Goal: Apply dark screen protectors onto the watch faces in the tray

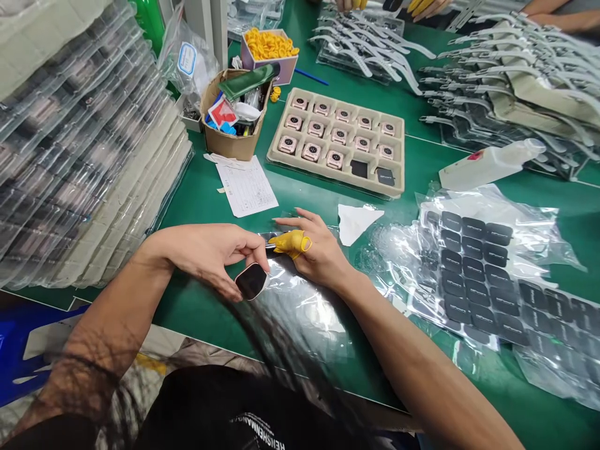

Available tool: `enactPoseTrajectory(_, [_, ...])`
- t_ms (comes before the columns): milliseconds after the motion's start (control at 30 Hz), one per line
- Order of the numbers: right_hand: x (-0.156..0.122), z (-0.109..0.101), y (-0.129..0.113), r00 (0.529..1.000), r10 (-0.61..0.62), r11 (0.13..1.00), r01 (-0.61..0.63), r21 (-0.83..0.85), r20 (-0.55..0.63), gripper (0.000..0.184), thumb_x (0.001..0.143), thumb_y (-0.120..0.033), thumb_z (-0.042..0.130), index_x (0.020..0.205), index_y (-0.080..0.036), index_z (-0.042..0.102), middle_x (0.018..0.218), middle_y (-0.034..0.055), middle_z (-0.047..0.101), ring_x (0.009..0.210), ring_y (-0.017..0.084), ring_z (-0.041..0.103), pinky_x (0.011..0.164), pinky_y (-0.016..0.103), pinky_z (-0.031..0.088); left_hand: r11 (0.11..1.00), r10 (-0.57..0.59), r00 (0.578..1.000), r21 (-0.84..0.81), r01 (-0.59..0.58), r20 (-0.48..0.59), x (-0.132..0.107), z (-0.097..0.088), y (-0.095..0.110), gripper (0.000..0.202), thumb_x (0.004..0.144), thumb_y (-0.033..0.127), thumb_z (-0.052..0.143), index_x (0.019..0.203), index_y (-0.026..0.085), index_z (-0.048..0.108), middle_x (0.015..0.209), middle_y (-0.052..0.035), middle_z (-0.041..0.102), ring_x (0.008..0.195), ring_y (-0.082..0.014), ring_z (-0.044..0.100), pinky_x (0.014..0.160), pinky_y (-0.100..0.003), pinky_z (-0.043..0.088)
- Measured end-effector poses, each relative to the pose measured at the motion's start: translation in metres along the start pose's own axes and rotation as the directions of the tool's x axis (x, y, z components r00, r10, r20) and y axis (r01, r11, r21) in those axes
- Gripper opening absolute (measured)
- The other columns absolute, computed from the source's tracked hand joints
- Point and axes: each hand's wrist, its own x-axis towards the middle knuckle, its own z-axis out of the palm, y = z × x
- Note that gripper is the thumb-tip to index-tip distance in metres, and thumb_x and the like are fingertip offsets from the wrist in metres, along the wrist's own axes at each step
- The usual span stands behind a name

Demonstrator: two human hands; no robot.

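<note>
My left hand (229, 256) pinches a small watch body (252, 281) by its edges, its black glass face turned up toward me and its rim pale pink. Close beside it is my right hand (312, 247), with yellow finger cots (291, 242) on its thumb and forefinger side. Those covered fingers press together at a thin, dark, shiny thing whose kind I cannot make out; the other fingers stretch outward. Under both hands lies a clear plastic sheet (304, 312) on the green table. Ahead, a beige tray (328, 181) holds pink watch bodies, plus black square pieces in two front compartments.
Stacked trays (94, 156) rise at left. A cardboard box (234, 140), a box of yellow finger cots (270, 47) and a paper slip (246, 187) stand beyond. At right are black square stickers (473, 269), a white bottle (490, 164) and stacked white straps (525, 75). Another person's gloved hands (422, 7) show at top.
</note>
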Motion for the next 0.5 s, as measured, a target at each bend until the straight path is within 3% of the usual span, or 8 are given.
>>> enactPoseTrajectory(100, [0.005, -0.006, -0.006, 0.999, 0.026, 1.0, -0.026, 0.012, 0.035, 0.034, 0.094, -0.005, 0.055, 0.101, -0.032, 0.074, 0.121, 0.0017, 0.082, 0.143, 0.029, 0.064, 0.124, 0.072, 0.048, 1.0, 0.011, 1.0, 0.015, -0.011, -0.024, 0.001, 0.0, 0.001, 0.037, 0.066, 0.015, 0.078, 0.102, 0.019, 0.073, 0.085, 0.0073, 0.067, 0.076, -0.0089, 0.061, 0.068, -0.015, 0.047])
enactPoseTrajectory(200, [0.009, -0.028, -0.019, 0.976, 0.217, 0.962, -0.219, 0.163, 0.033, 0.018, 0.101, -0.032, 0.065, 0.085, -0.034, 0.073, 0.14, 0.003, 0.074, 0.146, 0.034, 0.057, 0.122, 0.073, 0.048, 0.999, 0.033, 0.996, 0.037, -0.03, -0.084, -0.002, 0.0, 0.002, 0.034, 0.064, 0.013, 0.077, 0.097, 0.019, 0.075, 0.073, 0.0095, 0.062, 0.063, -0.0084, 0.054, 0.058, -0.015, 0.041])
enactPoseTrajectory(233, [0.009, -0.039, -0.024, 0.952, 0.305, 0.909, -0.3, 0.289, 0.027, 0.024, 0.101, -0.046, 0.068, 0.081, -0.034, 0.072, 0.136, 0.0041, 0.074, 0.138, 0.035, 0.062, 0.117, 0.071, 0.053, 0.998, 0.047, 0.994, 0.052, -0.042, -0.101, -0.002, 0.0, 0.001, 0.033, 0.063, 0.012, 0.078, 0.096, 0.019, 0.076, 0.069, 0.0101, 0.06, 0.059, -0.0082, 0.05, 0.055, -0.016, 0.039])
enactPoseTrajectory(300, [0.004, -0.061, -0.033, 0.877, 0.478, 0.703, -0.416, 0.577, 0.051, 0.035, 0.093, -0.066, 0.073, 0.077, -0.036, 0.068, 0.108, 0.005, 0.076, 0.107, 0.032, 0.073, 0.096, 0.064, 0.064, 0.992, 0.104, 0.978, 0.095, -0.087, -0.181, 0.0, 0.002, -0.002, 0.034, 0.064, 0.013, 0.082, 0.097, 0.019, 0.079, 0.064, 0.0102, 0.059, 0.055, -0.0081, 0.049, 0.054, -0.018, 0.038])
enactPoseTrajectory(333, [0.0, -0.07, -0.037, 0.829, 0.552, 0.576, -0.454, 0.68, 0.086, 0.037, 0.088, -0.07, 0.077, 0.075, -0.037, 0.067, 0.091, 0.0036, 0.073, 0.091, 0.03, 0.073, 0.084, 0.059, 0.066, 0.985, 0.152, 0.951, 0.125, -0.122, -0.268, 0.004, 0.005, -0.004, 0.036, 0.065, 0.015, 0.085, 0.101, 0.019, 0.08, 0.064, 0.0096, 0.06, 0.054, -0.0084, 0.05, 0.055, -0.018, 0.04])
enactPoseTrajectory(400, [-0.008, -0.081, -0.043, 0.718, 0.678, 0.382, -0.524, 0.761, 0.155, 0.037, 0.079, -0.069, 0.088, 0.074, -0.037, 0.069, 0.073, 0.0004, 0.065, 0.071, 0.025, 0.068, 0.068, 0.049, 0.063, 0.965, 0.256, 0.834, 0.178, -0.193, -0.488, 0.019, 0.013, -0.008, 0.043, 0.068, 0.017, 0.087, 0.111, 0.017, 0.08, 0.073, 0.0063, 0.068, 0.058, -0.0092, 0.057, 0.059, -0.02, 0.045])
enactPoseTrajectory(467, [-0.015, -0.083, -0.047, 0.582, 0.794, 0.264, -0.593, 0.761, 0.178, 0.035, 0.072, -0.064, 0.095, 0.076, -0.036, 0.074, 0.074, -0.0001, 0.067, 0.068, 0.022, 0.066, 0.065, 0.044, 0.061, 0.947, 0.318, 0.703, 0.171, -0.273, -0.637, 0.043, 0.025, -0.011, 0.048, 0.07, 0.017, 0.087, 0.117, 0.015, 0.078, 0.088, 0.0002, 0.076, 0.067, -0.0107, 0.065, 0.067, -0.022, 0.053])
enactPoseTrajectory(500, [-0.016, -0.081, -0.048, 0.511, 0.843, 0.22, -0.61, 0.761, 0.167, 0.037, 0.068, -0.063, 0.098, 0.077, -0.035, 0.076, 0.077, 0.0003, 0.07, 0.069, 0.021, 0.066, 0.066, 0.043, 0.061, 0.938, 0.327, 0.683, 0.136, -0.319, -0.653, 0.056, 0.032, -0.013, 0.049, 0.07, 0.017, 0.087, 0.117, 0.013, 0.077, 0.093, -0.0029, 0.079, 0.073, -0.012, 0.069, 0.071, -0.023, 0.056])
